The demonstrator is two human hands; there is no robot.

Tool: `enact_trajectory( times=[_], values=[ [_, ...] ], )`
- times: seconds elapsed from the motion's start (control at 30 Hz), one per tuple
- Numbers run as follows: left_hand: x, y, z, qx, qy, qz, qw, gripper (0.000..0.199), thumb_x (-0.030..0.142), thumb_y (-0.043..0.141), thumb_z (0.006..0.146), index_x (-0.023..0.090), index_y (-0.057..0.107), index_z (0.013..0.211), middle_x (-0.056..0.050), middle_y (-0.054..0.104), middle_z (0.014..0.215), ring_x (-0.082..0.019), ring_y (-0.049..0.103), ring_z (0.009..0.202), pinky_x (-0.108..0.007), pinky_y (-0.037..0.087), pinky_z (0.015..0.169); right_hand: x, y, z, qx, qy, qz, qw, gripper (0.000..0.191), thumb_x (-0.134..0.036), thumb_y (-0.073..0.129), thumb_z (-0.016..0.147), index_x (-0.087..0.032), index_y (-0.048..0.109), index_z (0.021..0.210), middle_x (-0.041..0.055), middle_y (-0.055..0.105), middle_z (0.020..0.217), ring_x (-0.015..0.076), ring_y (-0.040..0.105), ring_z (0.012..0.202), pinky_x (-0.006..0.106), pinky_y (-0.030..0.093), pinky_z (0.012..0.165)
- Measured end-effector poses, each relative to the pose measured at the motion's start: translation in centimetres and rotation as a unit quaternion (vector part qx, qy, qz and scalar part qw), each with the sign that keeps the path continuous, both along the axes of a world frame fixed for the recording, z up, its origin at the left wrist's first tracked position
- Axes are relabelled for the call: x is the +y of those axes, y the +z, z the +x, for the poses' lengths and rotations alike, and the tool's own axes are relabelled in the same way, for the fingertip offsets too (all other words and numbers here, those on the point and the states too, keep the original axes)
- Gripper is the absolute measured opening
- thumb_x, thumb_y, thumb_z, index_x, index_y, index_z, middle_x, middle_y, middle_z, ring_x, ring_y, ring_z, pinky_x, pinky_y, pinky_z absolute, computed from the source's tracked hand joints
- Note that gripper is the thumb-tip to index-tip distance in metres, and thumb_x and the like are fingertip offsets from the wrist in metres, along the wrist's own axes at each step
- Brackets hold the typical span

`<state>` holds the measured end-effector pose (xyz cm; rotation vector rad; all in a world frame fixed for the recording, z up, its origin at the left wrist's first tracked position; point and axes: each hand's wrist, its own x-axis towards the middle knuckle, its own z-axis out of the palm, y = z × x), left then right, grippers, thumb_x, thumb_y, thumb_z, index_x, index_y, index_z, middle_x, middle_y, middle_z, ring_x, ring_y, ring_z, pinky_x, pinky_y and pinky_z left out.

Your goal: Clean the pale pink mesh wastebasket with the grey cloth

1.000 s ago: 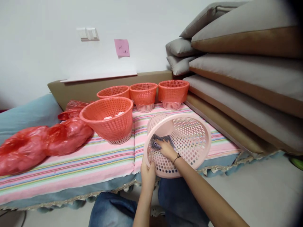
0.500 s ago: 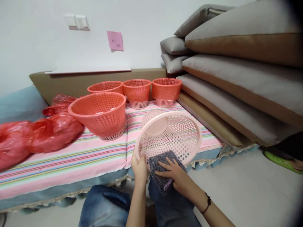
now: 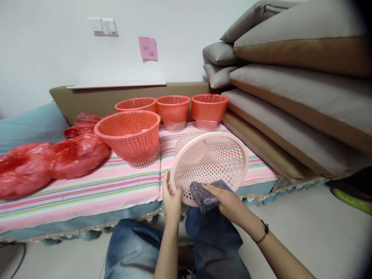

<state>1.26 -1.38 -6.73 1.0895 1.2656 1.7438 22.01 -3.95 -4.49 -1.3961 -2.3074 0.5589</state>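
Note:
A pale pink plastic basket (image 3: 209,149) with a mesh wall lies tipped on its side, its mouth facing me, at the front of the striped cloth. My left hand (image 3: 172,199) grips its rim at the lower left, thumb inside and fingers outside. In my right hand (image 3: 229,203) is a folded dark grey cloth (image 3: 205,197), pressed against the inside of the lower rim. The fingers lie over the cloth, and part of it hangs below the rim.
Several red baskets (image 3: 130,139) stand on the striped cloth (image 3: 139,190) behind and left. Red plastic bags (image 3: 78,155) lie at the left. Grey cushions (image 3: 290,83) are stacked at the right. A green shoe (image 3: 350,200) of another person shows at the right edge.
My right hand has moved slightly up and right with the grey cloth, which now folds over the basket's lower rim. My left hand stays on the rim. The view has shifted a little left.

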Motion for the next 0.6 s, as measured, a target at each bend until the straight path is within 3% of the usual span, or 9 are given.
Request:
enact_trajectory(
  times=[0.13,0.23,0.33,0.5,0.6],
  values=[
    [-0.8,-1.9,1.6,-0.063,-0.038,-0.042,0.996,0.069,0.019,0.063,0.074,0.022,0.047,0.141,-0.009,0.05,0.147,-0.024,0.046,0.137,-0.038,0.032,0.117,5.3,3.2,-1.5,0.06,-0.06,0.044,0.995,0.08,0.001,0.036,0.065,-0.02,0.051,0.14,0.0044,0.061,0.136,0.0213,0.055,0.126,0.038,0.041,0.11],
    [-0.8,-2.0,1.9,-0.085,-0.048,-0.052,0.994,0.069,0.016,0.06,0.072,0.019,0.049,0.14,-0.01,0.05,0.147,-0.025,0.045,0.138,-0.039,0.031,0.118,10.2,4.3,-3.4,0.023,-0.112,0.132,0.985,0.076,0.001,0.036,0.072,-0.013,0.041,0.147,0.0094,0.046,0.149,0.0228,0.042,0.137,0.038,0.031,0.116],
    [-0.8,-1.8,1.6,-0.099,-0.057,-0.044,0.993,0.073,0.014,0.058,0.069,0.021,0.048,0.141,-0.009,0.05,0.148,-0.026,0.043,0.139,-0.039,0.032,0.117,14.2,2.2,-5.7,-0.074,-0.123,0.122,0.982,0.078,-0.001,0.039,0.076,-0.015,0.03,0.152,0.0099,0.025,0.161,0.0281,0.019,0.148,0.048,0.017,0.119],
    [-0.6,-2.1,0.8,-0.102,-0.079,-0.03,0.991,0.083,0.012,0.057,0.066,0.022,0.04,0.147,-0.009,0.048,0.15,-0.025,0.043,0.139,-0.037,0.034,0.116,16.7,-4.4,-8.3,-0.115,-0.105,0.027,0.988,0.072,-0.002,0.043,0.079,-0.021,0.04,0.149,0.0136,0.038,0.154,0.0344,0.037,0.138,0.054,0.026,0.113],
    [-0.2,-2.5,0.4,-0.089,-0.083,-0.031,0.992,0.082,0.013,0.057,0.066,0.021,0.042,0.146,-0.009,0.047,0.15,-0.025,0.042,0.139,-0.037,0.034,0.116,17.0,-6.3,-8.4,-0.115,-0.097,0.006,0.989,0.068,-0.006,0.044,0.083,-0.023,0.041,0.148,0.0133,0.039,0.153,0.0349,0.04,0.136,0.054,0.026,0.112]
  ],
)
